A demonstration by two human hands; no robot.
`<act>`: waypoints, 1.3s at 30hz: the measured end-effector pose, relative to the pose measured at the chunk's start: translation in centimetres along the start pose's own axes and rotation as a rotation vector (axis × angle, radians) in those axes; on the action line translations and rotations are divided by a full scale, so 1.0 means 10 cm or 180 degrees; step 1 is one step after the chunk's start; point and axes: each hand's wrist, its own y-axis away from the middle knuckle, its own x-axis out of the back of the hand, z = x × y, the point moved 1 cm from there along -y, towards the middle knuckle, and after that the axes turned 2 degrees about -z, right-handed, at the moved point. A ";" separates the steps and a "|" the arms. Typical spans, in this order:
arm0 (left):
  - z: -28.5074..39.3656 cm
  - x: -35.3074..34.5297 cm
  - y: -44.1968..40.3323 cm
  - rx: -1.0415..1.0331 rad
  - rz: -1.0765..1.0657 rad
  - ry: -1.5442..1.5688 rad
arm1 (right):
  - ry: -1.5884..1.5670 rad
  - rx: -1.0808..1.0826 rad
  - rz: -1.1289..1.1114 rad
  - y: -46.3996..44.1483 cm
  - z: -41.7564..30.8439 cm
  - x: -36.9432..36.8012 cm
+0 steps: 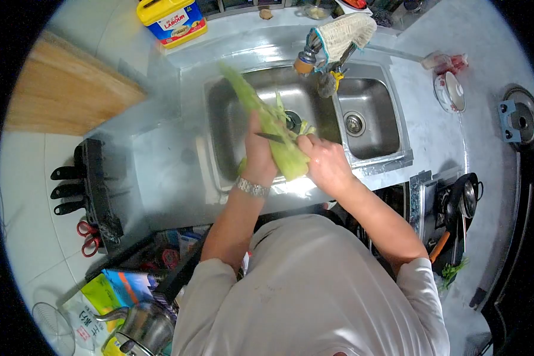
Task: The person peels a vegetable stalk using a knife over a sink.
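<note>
My left hand (258, 155), with a metal-band watch on its wrist, is wrapped around a long pale-green vegetable stalk (288, 159) that looks like celtuce. The stalk slants over the larger sink basin (226, 127), its thick end toward me and its far end blurred. In my right hand (327, 163) is a knife (270, 137); its dark blade lies across the stalk, and the fingers hide the handle. Green peelings (305, 127) lie in the basin near the drain.
A smaller basin (371, 98) adjoins on the right. The faucet (306, 59) has a cloth (347, 32) draped over it. A yellow-and-blue jug (173, 22) stands behind. Knives and red scissors (88, 238) hang in a rack (98, 184) at left. A bowl (450, 93) sits at right.
</note>
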 end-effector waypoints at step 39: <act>-0.02 0.01 0.02 -0.0027 -0.0093 0.0054 | 0.0127 0.0059 -0.0049 -0.22 0.09 -0.15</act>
